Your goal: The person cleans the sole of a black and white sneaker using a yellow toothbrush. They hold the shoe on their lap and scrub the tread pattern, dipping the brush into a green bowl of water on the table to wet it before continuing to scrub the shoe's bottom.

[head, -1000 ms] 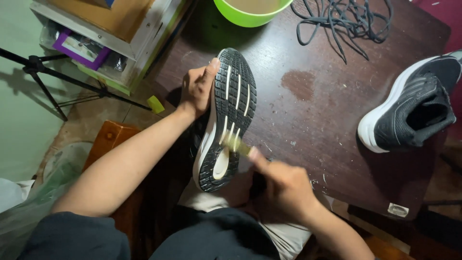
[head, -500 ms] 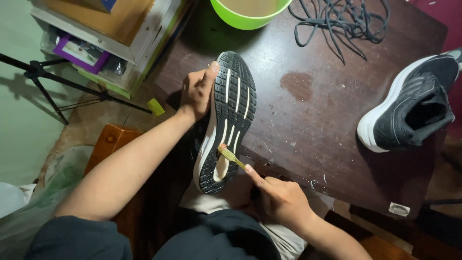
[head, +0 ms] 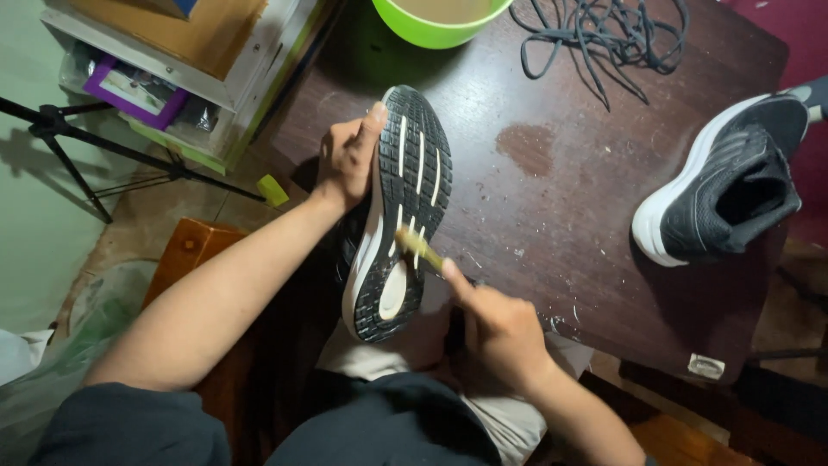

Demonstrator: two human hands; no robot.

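At the far left a black tripod (head: 78, 147) stands on the floor, and beside it a shelf unit (head: 259, 60) holds a purple frame (head: 134, 91). A small yellow-green block (head: 272, 190) lies on the floor just off the table's left edge. The left hand (head: 349, 155) grips the toe end of a shoe (head: 398, 211) held sole-up over the near left edge of the dark wooden table (head: 552, 216); the thumb lies along the sole's rim and the fingers wrap round the far side. The sole is black with white stripes. The right hand (head: 500, 328), closed in a fist with the forefinger stretched along the handle, holds a small brush (head: 418, 246) whose bristles touch the middle of the sole. At the table's far edge sits a green bowl (head: 440, 17), and to its right a tangle of dark laces (head: 604, 34). Near the right edge a second shoe (head: 733, 185), black with a white sole, rests upright. A small white tag (head: 706, 366) lies at the near right corner.
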